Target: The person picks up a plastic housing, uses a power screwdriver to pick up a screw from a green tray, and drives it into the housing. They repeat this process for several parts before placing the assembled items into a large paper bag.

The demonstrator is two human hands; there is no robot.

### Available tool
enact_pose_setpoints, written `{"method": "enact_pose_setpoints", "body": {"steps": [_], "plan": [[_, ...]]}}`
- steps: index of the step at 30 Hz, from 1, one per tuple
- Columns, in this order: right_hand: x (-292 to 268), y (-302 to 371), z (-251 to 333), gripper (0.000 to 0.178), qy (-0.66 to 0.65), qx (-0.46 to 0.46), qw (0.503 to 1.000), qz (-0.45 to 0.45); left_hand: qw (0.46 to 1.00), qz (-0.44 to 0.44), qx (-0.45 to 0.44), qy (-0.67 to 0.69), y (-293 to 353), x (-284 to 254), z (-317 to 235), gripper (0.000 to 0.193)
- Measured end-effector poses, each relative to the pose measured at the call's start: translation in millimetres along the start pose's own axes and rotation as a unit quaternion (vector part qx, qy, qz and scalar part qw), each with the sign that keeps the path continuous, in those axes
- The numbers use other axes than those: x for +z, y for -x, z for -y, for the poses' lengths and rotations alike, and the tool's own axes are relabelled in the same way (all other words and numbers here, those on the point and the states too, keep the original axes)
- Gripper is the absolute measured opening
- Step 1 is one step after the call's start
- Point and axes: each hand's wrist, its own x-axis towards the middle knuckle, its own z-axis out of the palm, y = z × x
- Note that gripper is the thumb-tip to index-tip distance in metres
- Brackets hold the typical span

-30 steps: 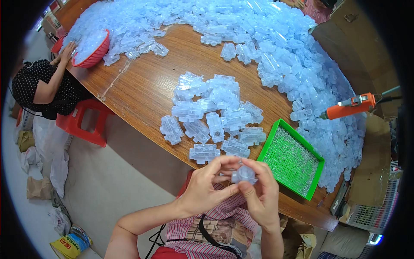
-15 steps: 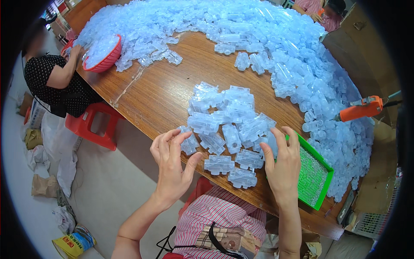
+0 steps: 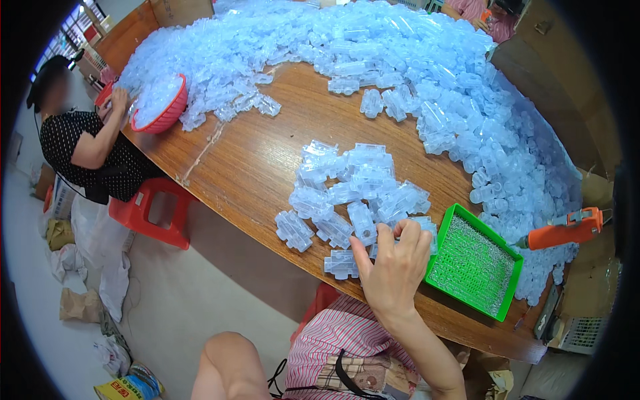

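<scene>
R hand: fingers bent, thumb apart; grip hidden, can't tell. L hand: not seen. Pcs: on table, partly under R hand, nr tray. Handling: best singly, w/o nudging nbrs.

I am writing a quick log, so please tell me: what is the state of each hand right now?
Left hand: not in view.
Right hand: fingers bent over the clear plastic parts; whether it grips one cannot be told.
</scene>
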Motion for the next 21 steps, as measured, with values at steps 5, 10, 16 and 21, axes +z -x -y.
{"method": "enact_pose_setpoints", "body": {"steps": [5,10,16,21], "plan": [[0.0,-4.1,-17.2,0.029,-0.07,0.016,0.997,-0.04,0.967,0.041,0.063,-0.242,17.4,2.9,-20.6,0.027],[-28.8,5.0,-33.2,0.026,-0.262,0.088,0.96,-0.045,0.854,0.077,-0.357,-0.37,54.1,-22.7,-53.1,0.031],[-75.4,35.0,-47.9,0.034,-0.36,0.04,0.932,-0.02,0.54,0.011,-0.834,-0.112,89.8,-39.9,-21.7,0.076],[-94.5,58.0,-61.7,0.044,-0.35,-0.006,0.935,-0.052,0.546,0.024,-0.837,0.032,111.5,-26.1,-29.0,0.053]]}}
